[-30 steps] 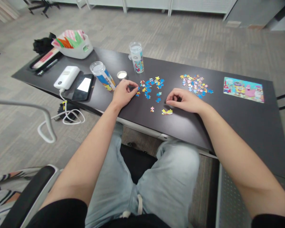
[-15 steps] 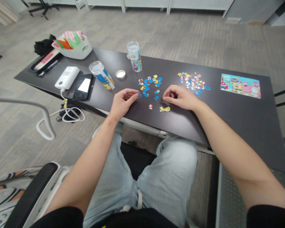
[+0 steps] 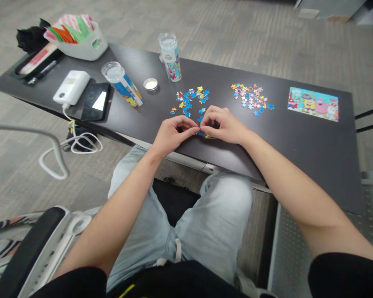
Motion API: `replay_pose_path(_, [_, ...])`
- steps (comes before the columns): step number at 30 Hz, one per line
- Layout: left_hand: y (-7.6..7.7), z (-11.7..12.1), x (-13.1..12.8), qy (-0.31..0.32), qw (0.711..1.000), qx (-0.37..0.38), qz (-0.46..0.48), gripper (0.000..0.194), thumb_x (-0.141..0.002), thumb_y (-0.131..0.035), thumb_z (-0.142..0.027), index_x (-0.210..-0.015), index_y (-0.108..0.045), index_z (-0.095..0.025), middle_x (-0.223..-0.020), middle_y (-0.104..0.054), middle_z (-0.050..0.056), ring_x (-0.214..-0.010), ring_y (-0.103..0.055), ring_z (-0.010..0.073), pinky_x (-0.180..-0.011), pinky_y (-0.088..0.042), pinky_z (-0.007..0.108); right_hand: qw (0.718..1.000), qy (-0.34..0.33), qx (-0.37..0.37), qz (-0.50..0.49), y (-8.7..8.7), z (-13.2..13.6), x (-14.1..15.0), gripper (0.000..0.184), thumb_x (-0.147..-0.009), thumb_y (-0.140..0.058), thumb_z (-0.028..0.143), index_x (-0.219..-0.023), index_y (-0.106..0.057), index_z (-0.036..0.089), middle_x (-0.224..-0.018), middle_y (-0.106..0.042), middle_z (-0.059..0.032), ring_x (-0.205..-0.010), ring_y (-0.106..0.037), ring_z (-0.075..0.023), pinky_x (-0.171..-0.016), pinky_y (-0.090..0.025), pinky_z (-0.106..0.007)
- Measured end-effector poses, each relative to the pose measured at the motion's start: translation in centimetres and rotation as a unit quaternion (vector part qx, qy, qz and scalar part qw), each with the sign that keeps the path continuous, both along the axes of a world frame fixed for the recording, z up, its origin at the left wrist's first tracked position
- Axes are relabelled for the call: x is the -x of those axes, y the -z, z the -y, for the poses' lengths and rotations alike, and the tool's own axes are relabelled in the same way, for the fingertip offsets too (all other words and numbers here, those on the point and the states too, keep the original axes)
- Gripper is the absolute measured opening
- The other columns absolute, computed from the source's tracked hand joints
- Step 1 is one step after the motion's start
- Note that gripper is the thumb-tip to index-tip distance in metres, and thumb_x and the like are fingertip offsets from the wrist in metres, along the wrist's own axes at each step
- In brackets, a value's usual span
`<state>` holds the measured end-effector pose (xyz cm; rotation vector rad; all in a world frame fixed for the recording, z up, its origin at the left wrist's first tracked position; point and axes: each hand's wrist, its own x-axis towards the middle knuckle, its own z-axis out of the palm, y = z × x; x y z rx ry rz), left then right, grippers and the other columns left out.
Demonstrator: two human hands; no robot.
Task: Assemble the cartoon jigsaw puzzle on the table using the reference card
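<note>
My left hand [image 3: 178, 134] is closed in a pinch low over the table's near edge, with a small blue jigsaw piece [image 3: 199, 132] at its fingertips. From the other side my right hand [image 3: 222, 125] also pinches, its thumb and finger meeting the left fingertips at this piece. Most of the piece is covered by fingers. A yellow joined bit of puzzle [image 3: 209, 136] lies partly hidden under the right hand. Just beyond the hands is a loose group of mostly blue and yellow jigsaw pieces [image 3: 186, 99]. Another piece pile [image 3: 251, 98] lies farther right.
A puzzle picture card [image 3: 313, 104] lies at the right of the dark table [image 3: 304, 153]. Two clear-topped tubes [image 3: 170, 58] and a round lid [image 3: 151, 84] stand beyond the left hand. Farther left are a phone [image 3: 95, 102], a white power bank [image 3: 71, 87] and a basket [image 3: 83, 47].
My hands have come together: the left moved right with its piece, and the right moved left to meet it. The right hand now covers part of the yellow bit. The view has shifted slightly.
</note>
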<state>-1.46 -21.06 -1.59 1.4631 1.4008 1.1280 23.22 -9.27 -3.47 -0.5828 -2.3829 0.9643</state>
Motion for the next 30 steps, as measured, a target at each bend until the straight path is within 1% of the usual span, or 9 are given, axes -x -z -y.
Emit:
replay_pose_path(2, [0.5, 0.0, 0.5, -0.013, 1.0, -0.02, -0.01, 0.051, -0.09, -0.105, -0.072, -0.103, -0.09, -0.025, -0.097, -0.089, 0.005, -0.082, -0.07, 0.0201, -0.082, -0.058, 0.038, 1.0, 0.007, -0.001, 0.009, 0.0, 0.0, -0.1, 0.02, -0.111, -0.082, 0.044, -0.102, -0.088, 0.028, -0.115, -0.083, -0.0094, -0.105, -0.076, -0.0325, -0.109, -0.051, -0.056])
replay_pose_path(3, [0.8, 0.1, 0.8, -0.029, 0.999, -0.037, -0.023, 0.047, -0.092, -0.104, -0.068, -0.108, -0.091, -0.026, -0.102, -0.088, 0.005, -0.082, -0.068, 0.0191, -0.081, -0.057, 0.038, 1.0, 0.012, -0.001, 0.011, 0.0, 0.1, -0.1, 0.019, -0.111, -0.082, 0.043, -0.101, -0.088, 0.028, -0.115, -0.083, -0.0096, -0.105, -0.076, -0.0328, -0.111, -0.051, -0.057])
replay_pose_path(6, [1.6, 0.5, 1.9, -0.07, 0.988, -0.096, -0.104, 0.036, -0.093, -0.1, -0.051, -0.119, -0.092, -0.027, -0.118, -0.083, 0.006, -0.082, -0.06, 0.0171, -0.084, -0.057, 0.039, 0.999, 0.035, -0.005, 0.012, 0.0, 0.1, -0.3, 0.018, -0.109, -0.084, 0.042, -0.1, -0.089, 0.028, -0.119, -0.082, -0.0108, -0.112, -0.077, -0.0354, -0.117, -0.05, -0.061])
replay_pose_path(8, [1.9, 0.8, 2.4, -0.056, 0.978, -0.109, -0.167, 0.031, -0.094, -0.097, -0.044, -0.12, -0.094, -0.028, -0.12, -0.079, 0.005, -0.085, -0.058, 0.0182, -0.087, -0.058, 0.04, 0.999, 0.043, -0.01, 0.02, 0.0, 0.1, -0.4, 0.015, -0.107, -0.086, 0.041, -0.101, -0.09, 0.028, -0.124, -0.081, -0.0115, -0.119, -0.077, -0.0378, -0.121, -0.048, -0.064])
replay_pose_path(10, [2.1, 1.1, 2.5, -0.031, 0.972, -0.106, -0.205, 0.026, -0.097, -0.094, -0.041, -0.121, -0.095, -0.029, -0.119, -0.078, 0.005, -0.087, -0.059, 0.0195, -0.09, -0.059, 0.041, 0.998, 0.044, -0.012, 0.035, 0.0, 0.1, -0.4, 0.013, -0.107, -0.087, 0.04, -0.103, -0.091, 0.028, -0.128, -0.081, -0.0116, -0.122, -0.077, -0.0387, -0.123, -0.047, -0.066])
replay_pose_path(14, [1.9, 1.2, 2.2, -0.01, 0.969, -0.096, -0.226, 0.023, -0.1, -0.092, -0.04, -0.12, -0.097, -0.031, -0.121, -0.08, 0.005, -0.091, -0.063, 0.0206, -0.092, -0.059, 0.042, 0.997, 0.046, -0.011, 0.056, -0.1, 0.3, -0.4, 0.012, -0.106, -0.088, 0.039, -0.104, -0.092, 0.028, -0.129, -0.081, -0.0112, -0.125, -0.076, -0.0392, -0.124, -0.046, -0.067])
replay_pose_path(23, [1.1, 1.4, 1.8, 0.008, 0.969, -0.091, -0.23, 0.02, -0.098, -0.093, -0.044, -0.111, -0.097, -0.03, -0.12, -0.083, 0.006, -0.095, -0.067, 0.0224, -0.095, -0.06, 0.043, 0.996, 0.06, -0.016, 0.061, -0.3, 0.4, -0.3, 0.011, -0.108, -0.088, 0.037, -0.104, -0.092, 0.028, -0.129, -0.08, -0.012, -0.126, -0.076, -0.0399, -0.124, -0.047, -0.069])
replay_pose_path(26, [1.0, 1.5, 1.7, 0.008, 0.97, -0.087, -0.228, 0.023, -0.099, -0.095, -0.048, -0.114, -0.096, -0.03, -0.121, -0.084, 0.006, -0.094, -0.067, 0.0224, -0.095, -0.059, 0.043, 0.996, 0.061, -0.012, 0.056, -0.3, 0.3, -0.3, 0.01, -0.108, -0.09, 0.037, -0.103, -0.092, 0.028, -0.128, -0.08, -0.0116, -0.125, -0.076, -0.0402, -0.123, -0.048, -0.07])
replay_pose_path(30, [1.3, 1.2, 1.6, -0.001, 0.973, -0.08, -0.216, 0.031, -0.101, -0.096, -0.058, -0.117, -0.097, -0.032, -0.123, -0.085, 0.005, -0.094, -0.067, 0.0227, -0.095, -0.057, 0.044, 0.998, 0.063, -0.003, 0.019, -0.2, 0.5, -0.1, 0.012, -0.109, -0.091, 0.039, -0.104, -0.092, 0.029, -0.126, -0.078, -0.0107, -0.12, -0.076, -0.0383, -0.12, -0.05, -0.068])
